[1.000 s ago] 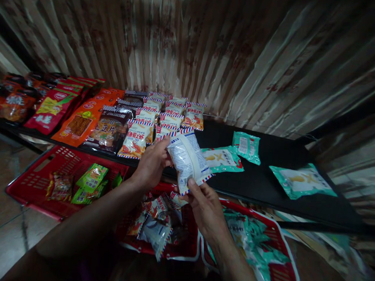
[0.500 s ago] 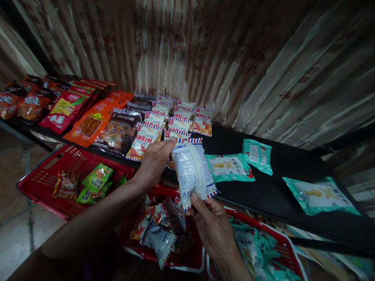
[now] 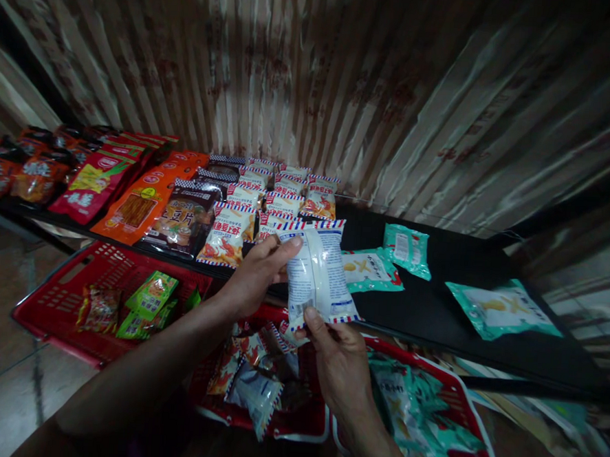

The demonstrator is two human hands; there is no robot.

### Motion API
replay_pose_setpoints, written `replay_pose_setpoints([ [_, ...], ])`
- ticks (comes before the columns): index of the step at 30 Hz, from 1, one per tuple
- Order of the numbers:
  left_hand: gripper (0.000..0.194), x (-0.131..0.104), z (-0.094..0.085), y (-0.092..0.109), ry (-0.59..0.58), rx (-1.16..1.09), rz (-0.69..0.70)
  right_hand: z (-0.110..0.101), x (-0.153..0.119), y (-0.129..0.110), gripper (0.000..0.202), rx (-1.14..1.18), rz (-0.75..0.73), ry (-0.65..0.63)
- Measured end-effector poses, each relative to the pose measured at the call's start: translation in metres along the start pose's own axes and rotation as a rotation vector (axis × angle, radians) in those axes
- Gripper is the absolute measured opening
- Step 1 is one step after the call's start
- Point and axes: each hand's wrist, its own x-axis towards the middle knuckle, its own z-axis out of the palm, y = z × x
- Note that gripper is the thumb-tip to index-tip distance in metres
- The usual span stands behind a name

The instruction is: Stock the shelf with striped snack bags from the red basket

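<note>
Both my hands hold one white snack bag [image 3: 319, 274], its printed back toward me and its ends striped red and blue. My left hand [image 3: 262, 267] pinches its left side, and my right hand [image 3: 339, 358] grips the bottom edge with the thumb on top. Behind it, matching snack bags [image 3: 227, 232] lie in rows on the black shelf [image 3: 428, 319], fronts up. Below my hands, a red basket [image 3: 292, 431] holds several more of these bags, one with its pale back showing. To the right on the shelf lie three teal snack bags [image 3: 504, 308].
Brown bags [image 3: 184, 214], orange packs [image 3: 138, 201], red packs [image 3: 98, 181] and round orange-black packs [image 3: 40, 171] fill the shelf's left end. A left red basket [image 3: 63, 296] holds green packets [image 3: 151, 293]. A right basket [image 3: 483, 432] holds teal bags. A pleated curtain [image 3: 304, 77] hangs behind.
The held bag has turned slightly more upright, and my left hand has slid lower along its left side. The view has shifted a little to the right.
</note>
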Motion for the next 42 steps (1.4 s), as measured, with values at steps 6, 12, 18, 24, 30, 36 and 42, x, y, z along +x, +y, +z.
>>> replay_pose_setpoints([
  [6,0.042,-0.005,0.009,-0.009,-0.062,-0.034,-0.033,-0.003,-0.002,-0.008,0.035,-0.052,-0.005,-0.069],
  [12,0.045,-0.004,0.009,0.0,0.024,-0.103,-0.07,-0.023,0.013,-0.028,0.043,0.231,-0.04,-0.094],
  [18,0.038,-0.013,0.009,-0.006,-0.175,-0.07,-0.15,-0.036,0.023,-0.052,0.05,0.25,-0.063,-0.041],
  [24,0.038,-0.02,0.016,-0.007,-0.298,0.097,-0.199,-0.038,0.017,-0.057,0.033,0.199,-0.075,-0.049],
  [30,0.041,-0.017,0.018,-0.008,-0.256,0.121,-0.153,-0.041,0.025,-0.059,0.03,0.315,-0.114,0.176],
  [36,0.045,-0.016,0.02,-0.034,-0.264,0.018,-0.376,-0.053,0.037,-0.06,0.029,0.392,-0.168,0.355],
  [42,0.038,-0.022,0.028,-0.051,-0.246,-0.047,-0.417,-0.056,0.041,-0.056,0.031,0.419,-0.167,0.397],
])
